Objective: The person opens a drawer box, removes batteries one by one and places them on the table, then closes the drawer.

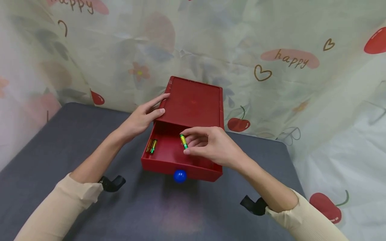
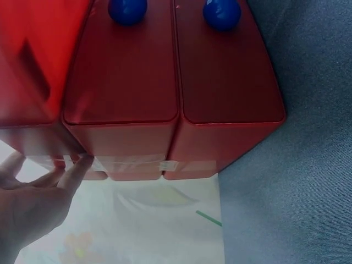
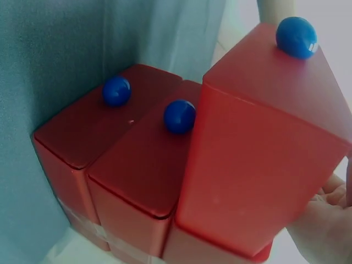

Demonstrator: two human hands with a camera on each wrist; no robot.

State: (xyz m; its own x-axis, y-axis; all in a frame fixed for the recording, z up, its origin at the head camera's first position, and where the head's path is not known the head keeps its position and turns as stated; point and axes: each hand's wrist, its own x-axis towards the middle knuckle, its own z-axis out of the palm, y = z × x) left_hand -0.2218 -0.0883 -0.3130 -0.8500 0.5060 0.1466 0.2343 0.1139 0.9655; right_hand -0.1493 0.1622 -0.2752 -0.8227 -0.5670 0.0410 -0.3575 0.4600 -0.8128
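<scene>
A red drawer cabinet (image 1: 194,102) stands on the table with its top drawer (image 1: 199,172) pulled out, a round blue knob (image 1: 180,176) on its front. My left hand (image 1: 135,122) rests against the cabinet's left side and top edge, fingers extended. Over the open drawer, my right hand (image 1: 217,145) pinches a small green-and-yellow battery (image 1: 183,141) between thumb and fingertips. Another battery (image 1: 153,146) lies by the drawer's left wall; a similar dim shape beside it may be its reflection. Neither wrist view shows the pinched battery.
Two lower drawers, each with a blue knob (image 2: 222,13), are closed in the left wrist view. Grey cloth (image 1: 114,214) covers the table. A patterned curtain (image 1: 193,40) hangs behind the cabinet. Black straps (image 1: 254,205) hang at both forearms.
</scene>
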